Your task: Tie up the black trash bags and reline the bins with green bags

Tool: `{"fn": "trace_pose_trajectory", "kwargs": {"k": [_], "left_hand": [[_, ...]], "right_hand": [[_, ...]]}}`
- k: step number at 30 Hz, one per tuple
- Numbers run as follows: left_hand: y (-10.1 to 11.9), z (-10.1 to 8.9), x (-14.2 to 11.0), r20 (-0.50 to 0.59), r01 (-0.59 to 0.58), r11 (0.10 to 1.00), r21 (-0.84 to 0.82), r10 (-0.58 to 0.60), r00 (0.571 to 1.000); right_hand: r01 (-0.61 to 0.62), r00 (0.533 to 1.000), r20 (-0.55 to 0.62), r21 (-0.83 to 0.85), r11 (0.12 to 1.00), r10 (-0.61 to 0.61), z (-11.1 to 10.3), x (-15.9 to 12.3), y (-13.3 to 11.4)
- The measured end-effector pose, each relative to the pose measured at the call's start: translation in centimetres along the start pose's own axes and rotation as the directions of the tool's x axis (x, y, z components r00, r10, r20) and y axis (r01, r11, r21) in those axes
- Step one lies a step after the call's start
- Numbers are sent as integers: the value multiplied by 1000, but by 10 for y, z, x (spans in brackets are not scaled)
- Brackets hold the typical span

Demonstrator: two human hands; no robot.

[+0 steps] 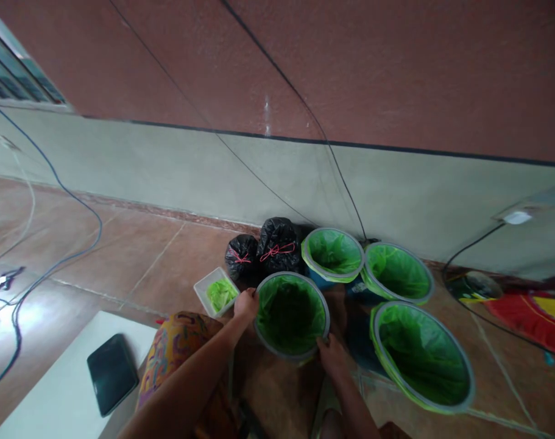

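In front of me is a trash bin (292,275) with a grey rim, lined with a green plastic bag (270,329) folded over its edge. My left hand (247,305) is closed on the rim at the left side. At the lower right of the same rim, my right hand (332,355) grips the edge, its fingertips partly hidden. Beside my left hand sits a white tray (203,289) with folded green bags (221,294) in it. Three more green-lined bins, a back one (333,253), a middle one (398,271) and a front one (423,356), stand to the right.
Two tied black garbage bags, a small one (241,256) and a larger one (278,244), rest near the wall. A phone (113,373) lies on a white surface (53,381) at lower left. Blue cable (83,200) crosses the left floor; red-yellow fabric (524,320) lies far right.
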State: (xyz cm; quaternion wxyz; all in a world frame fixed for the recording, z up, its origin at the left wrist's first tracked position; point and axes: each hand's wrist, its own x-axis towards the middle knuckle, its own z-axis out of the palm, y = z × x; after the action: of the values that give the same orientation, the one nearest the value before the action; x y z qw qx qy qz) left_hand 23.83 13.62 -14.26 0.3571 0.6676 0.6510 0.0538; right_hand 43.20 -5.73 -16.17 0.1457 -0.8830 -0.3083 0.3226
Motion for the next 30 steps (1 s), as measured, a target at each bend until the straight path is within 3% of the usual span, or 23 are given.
{"fn": "trace_pose_trajectory", "kwargs": {"k": [6, 11, 30], "left_hand": [[3, 8, 3, 9, -26, 972, 232, 24, 1000], [2, 13, 2, -6, -22, 950, 312, 26, 1000], [-1, 19, 1, -1, -16, 968, 250, 17, 1000]], "right_hand": [[-64, 998, -28, -197, 978, 60, 6, 5, -9], [-91, 995, 5, -290, 953, 96, 7, 10, -16], [-41, 994, 84, -300, 953, 69, 9, 17, -14]]}}
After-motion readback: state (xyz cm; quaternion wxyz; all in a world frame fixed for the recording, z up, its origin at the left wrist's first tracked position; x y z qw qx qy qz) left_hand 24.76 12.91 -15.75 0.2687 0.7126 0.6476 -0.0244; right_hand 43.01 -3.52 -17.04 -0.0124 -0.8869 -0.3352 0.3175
